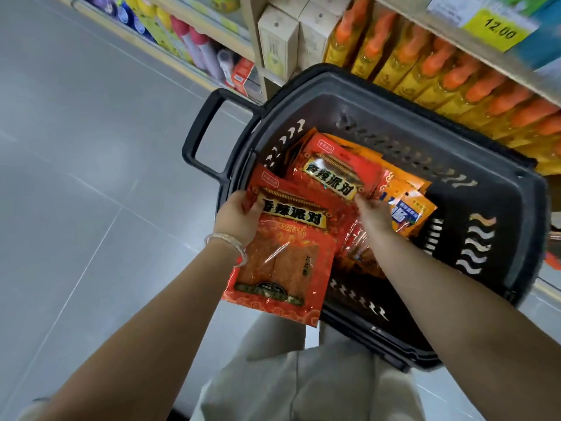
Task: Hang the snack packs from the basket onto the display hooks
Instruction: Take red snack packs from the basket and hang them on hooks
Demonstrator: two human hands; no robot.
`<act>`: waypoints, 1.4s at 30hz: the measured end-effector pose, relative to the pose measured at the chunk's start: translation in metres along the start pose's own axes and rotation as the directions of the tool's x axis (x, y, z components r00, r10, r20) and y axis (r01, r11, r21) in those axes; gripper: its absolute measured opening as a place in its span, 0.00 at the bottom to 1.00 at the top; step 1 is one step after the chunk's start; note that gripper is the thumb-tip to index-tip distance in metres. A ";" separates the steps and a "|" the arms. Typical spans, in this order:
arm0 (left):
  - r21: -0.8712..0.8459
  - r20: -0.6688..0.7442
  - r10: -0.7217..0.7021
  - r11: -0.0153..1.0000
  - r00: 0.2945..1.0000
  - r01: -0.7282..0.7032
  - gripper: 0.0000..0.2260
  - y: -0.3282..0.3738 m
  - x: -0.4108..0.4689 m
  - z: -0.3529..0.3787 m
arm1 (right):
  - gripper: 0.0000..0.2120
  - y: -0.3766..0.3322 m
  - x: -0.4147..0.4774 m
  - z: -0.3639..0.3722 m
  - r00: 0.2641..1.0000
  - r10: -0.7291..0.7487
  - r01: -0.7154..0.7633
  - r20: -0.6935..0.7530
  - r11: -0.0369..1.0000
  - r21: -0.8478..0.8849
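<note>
Grips a red snack pack in the left hand — thumb laid across the front near the top left corner, fingers hidden behind. Holds it face up over the near left rim of the basket, upper end above the packs inside, lower end hanging out past the rim. Wears a silver bracelet on that wrist, just outside the basket.

Reaches into the basket with the right hand, back turned up, fingers bent down into the heap, thumb tip touching the lower edge of a second red pack. Cannot tell whether that hand has closed on anything — fingertips buried among the wrappers.

Inside the basket, in its left half: the second red pack, face up on top of the heap. Beneath it, fanned toward the basket's middle: orange and blue packs, partly under the right hand. Further right inside the basket: dark floor and slotted walls.

At the basket's far left corner: a black loop handle, sticking out over the grey tiled floor.

Beyond the basket's far rim: a shelf row of yellow bottles with orange caps, close against the rim. At the left end of that row: white boxes. Above the bottles, on the shelf edge: a yellow price tag reading 12.00.

Below the basket's near rim: light trousers.
</note>
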State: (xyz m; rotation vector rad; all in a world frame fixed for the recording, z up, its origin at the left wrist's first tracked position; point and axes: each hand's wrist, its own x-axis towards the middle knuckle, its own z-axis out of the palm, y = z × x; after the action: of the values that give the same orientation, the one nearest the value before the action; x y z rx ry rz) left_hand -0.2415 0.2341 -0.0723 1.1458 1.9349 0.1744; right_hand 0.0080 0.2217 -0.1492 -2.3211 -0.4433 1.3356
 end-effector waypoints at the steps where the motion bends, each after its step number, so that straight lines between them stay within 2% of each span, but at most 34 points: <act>1: 0.007 -0.006 0.022 1.000 1.000 -0.022 0.09 -0.001 0.002 0.002 | 0.19 -0.001 0.009 0.004 0.999 -0.010 0.010 -0.047 1.000 -0.012; 3: 0.001 -0.024 0.039 0.999 0.999 -0.039 0.09 -0.003 0.004 0.005 | 0.18 -0.004 0.022 0.009 0.996 0.022 -0.023 -0.089 1.000 -0.015; 6: -0.049 -0.015 0.017 0.999 1.000 -0.017 0.10 -0.006 0.006 0.005 | 0.12 0.001 0.034 0.013 0.996 0.050 -0.054 -0.079 0.997 -0.055; 11: -0.099 0.007 -0.003 0.995 1.000 0.004 0.05 -0.001 0.006 0.003 | 0.11 0.017 0.025 -0.003 0.983 0.137 -0.132 -0.119 0.990 0.052; 16: -0.188 0.050 -0.039 0.981 0.998 0.047 0.07 0.005 0.001 -0.002 | 0.15 0.023 -0.017 -0.039 0.983 0.178 -0.151 -0.049 0.929 0.337; 20: -0.289 0.090 -0.087 0.951 0.992 0.109 0.06 0.013 -0.005 -0.015 | 0.08 0.020 -0.058 -0.072 0.978 0.200 -0.152 -0.050 0.863 0.482; 23: -0.340 0.111 -0.037 0.938 0.993 0.073 0.07 0.027 -0.019 -0.023 | 0.15 0.023 -0.083 -0.094 0.989 0.064 -0.009 -0.131 0.925 0.380; 26: -0.389 0.127 0.084 0.921 0.988 -0.028 0.12 0.051 -0.044 -0.027 | 0.14 0.024 -0.112 -0.117 0.966 -0.184 0.216 -0.182 0.961 0.173; 29: -0.362 0.128 0.300 0.902 0.945 -0.237 0.19 0.077 -0.077 -0.024 | 0.13 0.027 -0.145 -0.142 0.912 -0.354 0.368 -0.206 0.929 0.029; 31: -0.381 0.124 0.385 0.869 0.914 -0.315 0.15 0.094 -0.103 -0.019 | 0.14 0.030 -0.168 -0.162 0.868 -0.423 0.446 -0.261 0.894 0.033; 34: -0.447 0.073 0.458 0.809 0.886 -0.382 0.12 0.115 -0.143 -0.005 | 0.11 0.046 -0.194 -0.198 0.800 -0.485 0.561 -0.353 0.812 0.158; 38: -0.521 -0.006 0.559 0.706 0.829 -0.480 0.08 0.138 -0.208 0.019 | 0.08 0.084 -0.230 -0.254 0.705 -0.437 0.647 -0.558 0.719 0.254; 40: -0.492 -0.056 0.616 0.668 0.785 -0.559 0.08 0.149 -0.240 0.033 | 0.10 0.109 -0.247 -0.283 0.664 -0.387 0.672 -0.640 0.684 0.283; 42: -0.435 -0.091 0.679 0.631 0.728 -0.643 0.05 0.159 -0.273 0.048 | 0.07 0.135 -0.266 -0.311 0.626 -0.374 0.700 -0.684 0.656 0.282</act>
State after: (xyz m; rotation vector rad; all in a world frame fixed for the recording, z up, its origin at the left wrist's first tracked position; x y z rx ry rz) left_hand -0.0451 0.1001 0.1420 1.4647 1.2059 0.9096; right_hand 0.1581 -0.0825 0.1173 -1.7432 -0.4707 0.3256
